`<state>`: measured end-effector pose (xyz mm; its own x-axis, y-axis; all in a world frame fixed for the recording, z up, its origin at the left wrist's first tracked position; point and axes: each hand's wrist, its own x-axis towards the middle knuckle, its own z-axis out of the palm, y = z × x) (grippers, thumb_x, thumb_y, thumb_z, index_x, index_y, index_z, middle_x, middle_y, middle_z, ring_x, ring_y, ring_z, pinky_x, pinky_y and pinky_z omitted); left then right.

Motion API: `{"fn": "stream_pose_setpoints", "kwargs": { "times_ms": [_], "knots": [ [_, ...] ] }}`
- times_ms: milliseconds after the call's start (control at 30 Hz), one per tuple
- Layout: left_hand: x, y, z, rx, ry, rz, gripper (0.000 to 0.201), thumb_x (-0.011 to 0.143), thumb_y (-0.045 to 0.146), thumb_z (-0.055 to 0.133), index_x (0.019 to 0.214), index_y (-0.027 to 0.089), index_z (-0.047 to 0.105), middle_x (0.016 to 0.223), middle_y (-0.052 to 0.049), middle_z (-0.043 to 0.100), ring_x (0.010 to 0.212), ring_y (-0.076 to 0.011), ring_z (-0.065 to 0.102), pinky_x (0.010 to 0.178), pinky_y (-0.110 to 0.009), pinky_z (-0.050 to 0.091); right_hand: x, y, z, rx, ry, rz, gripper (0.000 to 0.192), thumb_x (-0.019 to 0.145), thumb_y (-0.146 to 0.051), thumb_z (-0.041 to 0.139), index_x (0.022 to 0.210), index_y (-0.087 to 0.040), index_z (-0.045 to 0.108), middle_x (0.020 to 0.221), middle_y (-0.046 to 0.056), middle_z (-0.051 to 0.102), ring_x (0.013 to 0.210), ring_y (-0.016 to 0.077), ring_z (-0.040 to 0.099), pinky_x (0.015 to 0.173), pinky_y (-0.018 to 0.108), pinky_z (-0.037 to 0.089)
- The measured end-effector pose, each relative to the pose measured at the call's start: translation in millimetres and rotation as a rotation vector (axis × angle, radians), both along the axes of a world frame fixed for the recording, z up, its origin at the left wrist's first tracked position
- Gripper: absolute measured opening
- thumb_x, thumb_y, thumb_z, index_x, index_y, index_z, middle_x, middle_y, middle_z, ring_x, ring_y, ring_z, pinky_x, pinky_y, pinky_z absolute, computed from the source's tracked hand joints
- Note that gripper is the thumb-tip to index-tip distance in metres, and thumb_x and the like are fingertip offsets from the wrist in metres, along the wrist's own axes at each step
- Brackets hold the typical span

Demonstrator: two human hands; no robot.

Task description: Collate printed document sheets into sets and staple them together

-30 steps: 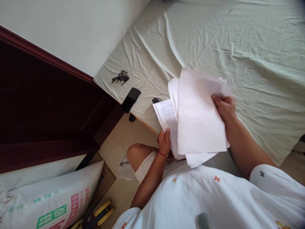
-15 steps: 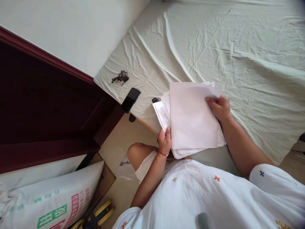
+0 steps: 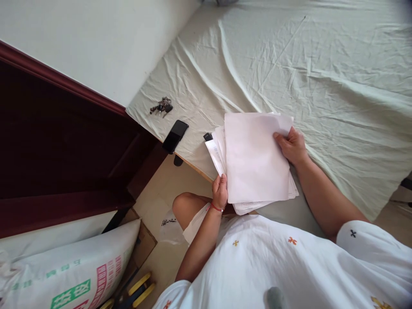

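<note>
- A stack of white papers (image 3: 255, 161) lies at the near edge of the bed (image 3: 322, 64), its lower end overhanging the edge toward the person's lap.
- The top sheet faces up blank; the sheets under it fan out a little to the left, and print shows on the leftmost one.
- The left hand (image 3: 220, 191) holds the stack at its lower left corner: the grip is closed on the edge of the papers, thumb on top and fingers curled underneath. A red band sits on that wrist.
- The right hand (image 3: 291, 146) holds the stack at its upper right corner, thumb pressed on the top sheet, the other fingers bent around the right edge; this grip is likewise closed on the papers.
- The stack thus lies between the two hands, which sit at diagonally opposite corners.
- A black phone (image 3: 174, 136) lies on the bed's corner, to the left of the stack and apart from it.
- A bunch of keys (image 3: 161, 106) lies farther left, beyond the phone.
- A small dark object (image 3: 208, 136) peeks out just beside the stack's upper left edge; what it is cannot be told.
- A printed sack (image 3: 64, 266) stands on the floor at lower left.
</note>
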<state>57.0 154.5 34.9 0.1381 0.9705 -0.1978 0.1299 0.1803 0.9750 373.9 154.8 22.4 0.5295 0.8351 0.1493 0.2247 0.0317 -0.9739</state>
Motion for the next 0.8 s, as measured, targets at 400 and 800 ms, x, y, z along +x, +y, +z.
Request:
{"fn": "stream_pose_setpoints", "kwargs": {
  "times_ms": [400, 800],
  "knots": [
    [4, 2, 9.9, 0.081, 0.006, -0.086, 0.053, 0.094, 0.067, 0.062, 0.109, 0.019, 0.081, 0.113, -0.011, 0.082, 0.112, -0.0292, 0.074, 0.102, -0.039, 0.054, -10, 0, 9.8, -0.029, 0.172, 0.053, 0.03, 0.08, -0.042, 0.081, 0.103, -0.024, 0.074, 0.087, 0.0, 0.07, 0.075, 0.0185, 0.062, 0.068, 0.031, 0.054],
    [2, 1, 2.7, 0.031, -0.045, 0.023, 0.049, 0.092, 0.066, 0.067, 0.087, 0.019, 0.078, 0.083, -0.005, 0.077, 0.08, -0.0199, 0.068, 0.079, -0.031, 0.054, -13, -1, 9.9, -0.076, 0.272, 0.003, 0.024, 0.074, -0.044, 0.087, 0.075, -0.023, 0.075, 0.066, -0.002, 0.064, 0.054, 0.0134, 0.05, 0.047, 0.026, 0.042]
  ]
}}
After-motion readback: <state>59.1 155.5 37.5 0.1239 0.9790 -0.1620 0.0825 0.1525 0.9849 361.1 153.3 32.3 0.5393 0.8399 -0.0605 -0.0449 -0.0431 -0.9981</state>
